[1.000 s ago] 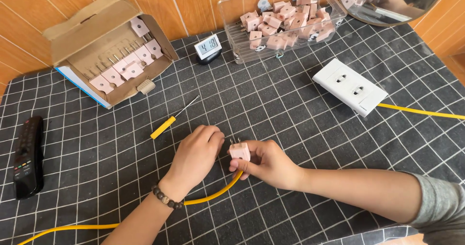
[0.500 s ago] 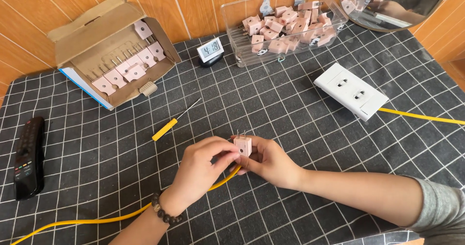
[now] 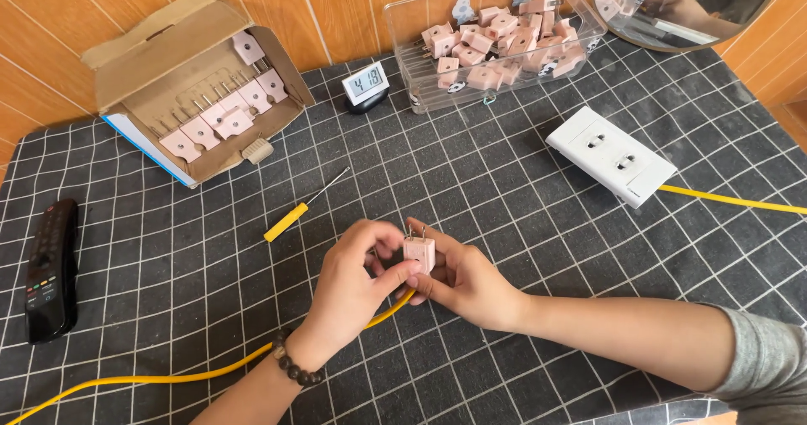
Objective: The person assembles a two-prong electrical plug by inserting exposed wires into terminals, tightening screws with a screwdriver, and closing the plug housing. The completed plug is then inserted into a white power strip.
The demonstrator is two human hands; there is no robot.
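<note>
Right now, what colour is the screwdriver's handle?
Yellow; the screwdriver lies on the checked cloth, clearest in the head view.

Bright, even daylight, soft shadows under both hands, sharp focus throughout, perhaps slight wide-angle stretching near the frame's corners.

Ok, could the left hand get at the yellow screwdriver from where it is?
Probably yes. The yellow screwdriver lies on open cloth just up-left of the left hand, nothing between them. But that hand, like the right hand, is pinching the pink plug.
</note>
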